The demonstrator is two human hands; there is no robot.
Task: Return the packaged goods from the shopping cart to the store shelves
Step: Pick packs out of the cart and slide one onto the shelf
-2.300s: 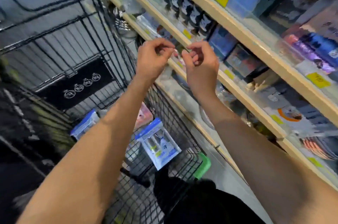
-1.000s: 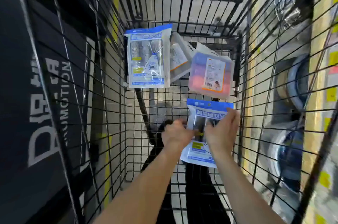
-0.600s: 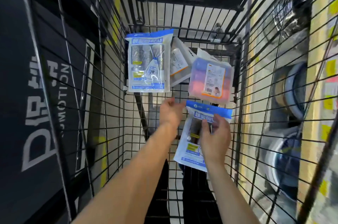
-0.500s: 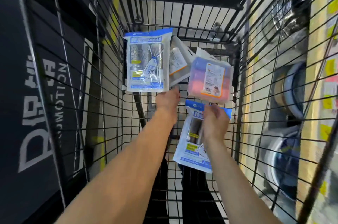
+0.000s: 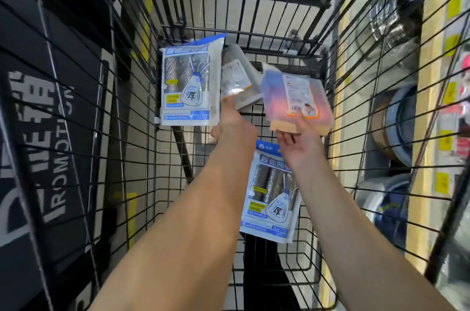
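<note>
Pink and orange film covers the pink pack [image 5: 297, 99], which your right hand [image 5: 301, 144] pinches by its near edge inside the cart [image 5: 254, 32]. It looks light, squashy and slick, so take a deeper hold across the thick yellow edge rather than the loose film. Your left hand [image 5: 234, 126] holds nothing, its fingers [image 5: 229, 106] stretched to touch the grey pouch [image 5: 236, 82] just ahead. A blue bag pack [image 5: 272, 193] lies under your right wrist.

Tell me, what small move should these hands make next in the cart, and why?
Probably close the left hand around the grey pouch: its fingertip touches the pouch's near edge, but nothing grips it yet. The right hand holds the pink pack by its near edge, so both could then leave the cart together.
</note>
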